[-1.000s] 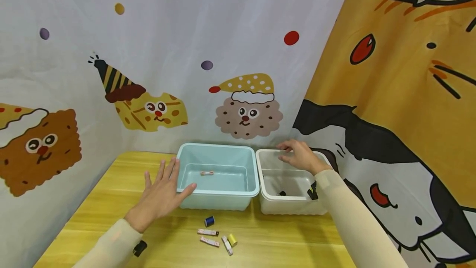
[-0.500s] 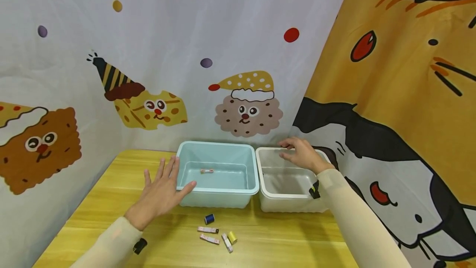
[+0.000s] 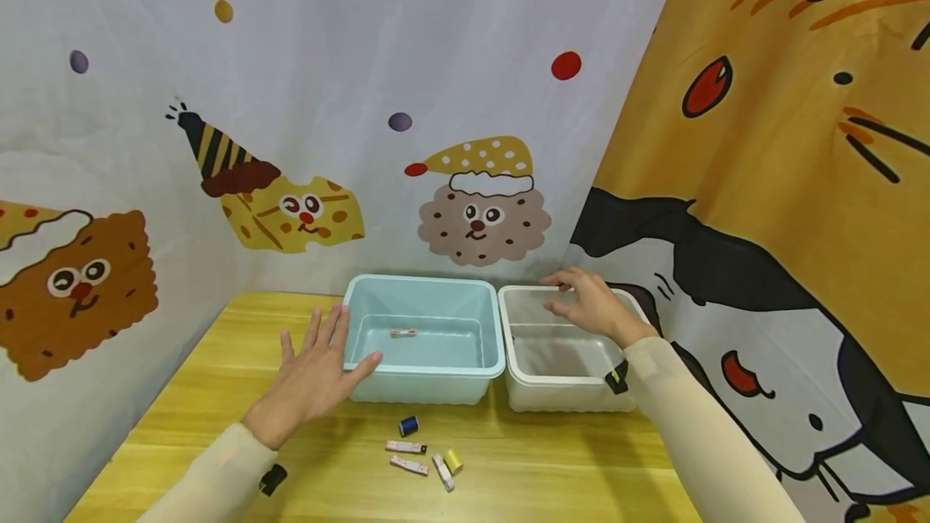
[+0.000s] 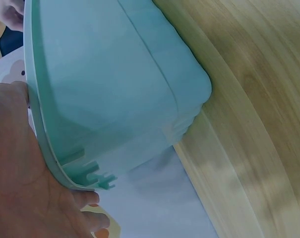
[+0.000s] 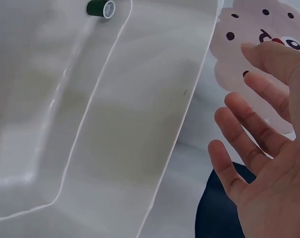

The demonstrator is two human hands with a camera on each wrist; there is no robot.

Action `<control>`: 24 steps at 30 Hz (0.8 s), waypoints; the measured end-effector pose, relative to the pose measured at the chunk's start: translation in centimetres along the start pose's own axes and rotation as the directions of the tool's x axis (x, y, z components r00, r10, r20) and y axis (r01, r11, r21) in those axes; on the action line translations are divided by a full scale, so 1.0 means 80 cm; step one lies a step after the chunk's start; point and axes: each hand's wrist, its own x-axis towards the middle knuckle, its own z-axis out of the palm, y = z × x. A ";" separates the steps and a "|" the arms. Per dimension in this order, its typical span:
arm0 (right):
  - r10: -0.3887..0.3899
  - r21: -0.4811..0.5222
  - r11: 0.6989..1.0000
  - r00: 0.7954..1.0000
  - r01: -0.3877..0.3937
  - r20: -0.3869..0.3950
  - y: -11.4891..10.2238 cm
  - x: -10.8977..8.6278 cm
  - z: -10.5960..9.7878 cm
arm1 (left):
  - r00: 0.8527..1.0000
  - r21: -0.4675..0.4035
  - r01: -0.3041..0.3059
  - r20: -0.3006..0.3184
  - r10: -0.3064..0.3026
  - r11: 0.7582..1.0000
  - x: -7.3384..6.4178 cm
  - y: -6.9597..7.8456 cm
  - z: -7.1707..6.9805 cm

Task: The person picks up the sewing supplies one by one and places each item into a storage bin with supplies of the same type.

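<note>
My left hand (image 3: 316, 382) lies with fingers spread at the left rim of a light blue plastic bin (image 3: 429, 388). In the left wrist view, its palm and fingers are against that rim. My right hand (image 3: 599, 309) hovers over the back of a white bin (image 3: 567, 400), fingers slightly bent and holding nothing. The right wrist view shows a dark green thread spool (image 5: 101, 9) inside the white bin. One small pinkish strip-like bundle (image 3: 403, 333) lies on the blue bin's floor.
In front of the bins lie a blue thread spool (image 3: 408, 426), a yellow thread spool (image 3: 454, 461) and several small white strips with pink marks (image 3: 409, 466). The wooden table (image 3: 182, 442) meets a patterned curtain (image 3: 305, 63) behind.
The hands have stayed nearly still; the right has shifted very slightly. A small dark thing near the white bin's front wall a second ago no longer shows in the head view.
</note>
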 end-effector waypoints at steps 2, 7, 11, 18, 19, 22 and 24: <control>-0.005 -0.004 1.000 1.000 0.005 -0.007 -0.003 -0.004 -0.001 | 1.000 0.001 0.000 0.002 0.000 1.000 0.000 0.000 0.000; -0.017 0.008 1.000 1.000 0.018 -0.021 -0.013 -0.014 -0.002 | 1.000 0.005 -0.002 0.006 0.002 1.000 0.000 0.000 -0.001; -0.033 0.031 0.999 0.999 0.034 -0.027 -0.024 -0.025 -0.003 | 1.000 0.007 0.000 0.007 0.000 1.000 0.001 0.001 -0.001; -0.101 0.008 0.995 0.993 0.101 -0.055 -0.045 -0.043 0.002 | 1.000 0.001 0.000 0.008 0.000 1.000 0.002 0.000 -0.002; -0.111 0.009 0.994 0.992 0.111 -0.059 -0.048 -0.046 0.003 | 1.000 0.000 0.001 0.008 -0.001 1.000 0.002 0.000 -0.002; -0.145 -0.001 0.989 0.987 0.145 -0.068 -0.056 -0.053 0.007 | 1.000 -0.002 0.002 0.014 -0.002 1.000 0.002 -0.001 -0.001; -0.168 -0.003 0.986 0.983 0.168 -0.072 -0.062 -0.058 0.009 | 1.000 0.003 0.002 0.017 -0.002 1.000 0.002 -0.002 0.000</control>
